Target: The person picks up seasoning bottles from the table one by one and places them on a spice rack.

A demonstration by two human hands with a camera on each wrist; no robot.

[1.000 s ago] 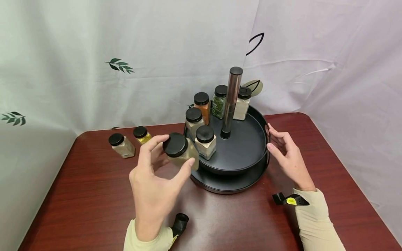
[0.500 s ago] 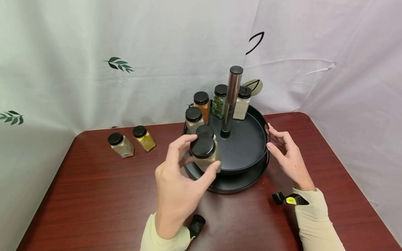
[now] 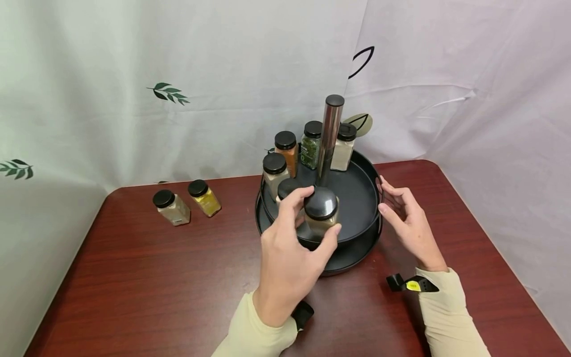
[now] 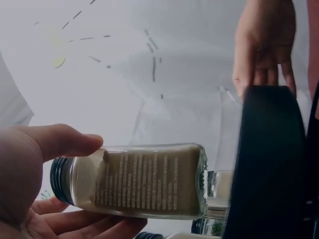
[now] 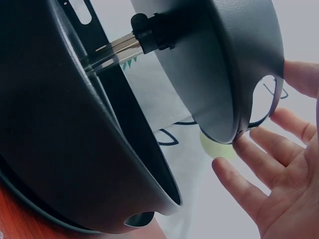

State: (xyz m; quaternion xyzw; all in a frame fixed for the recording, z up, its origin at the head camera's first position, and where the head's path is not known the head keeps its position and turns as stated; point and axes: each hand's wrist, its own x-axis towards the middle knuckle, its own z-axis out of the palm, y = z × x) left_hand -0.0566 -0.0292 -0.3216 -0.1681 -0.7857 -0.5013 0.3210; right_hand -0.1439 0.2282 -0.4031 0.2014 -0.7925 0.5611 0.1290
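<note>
Centre frame, left hand (image 3: 289, 249) is pinching a jar (image 3: 321, 209), maybe risking a bump toppling its neighbour (image 3: 287, 187); right hand (image 3: 410, 225), loose-fingered, is touching the tray (image 3: 357, 196).

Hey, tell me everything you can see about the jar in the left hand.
The jar is a clear, squarish, glass-looking container, filled with tan powder almost to its shoulder. Rows of pale print run over one side, too blurred to read. A black, ridged cap is on. It is held roughly upright, cap uppermost, over the front of the black upper tray; its base seems clear of the tray. The left hand grips it near the cap, thumb and fingers on opposite sides.
</note>
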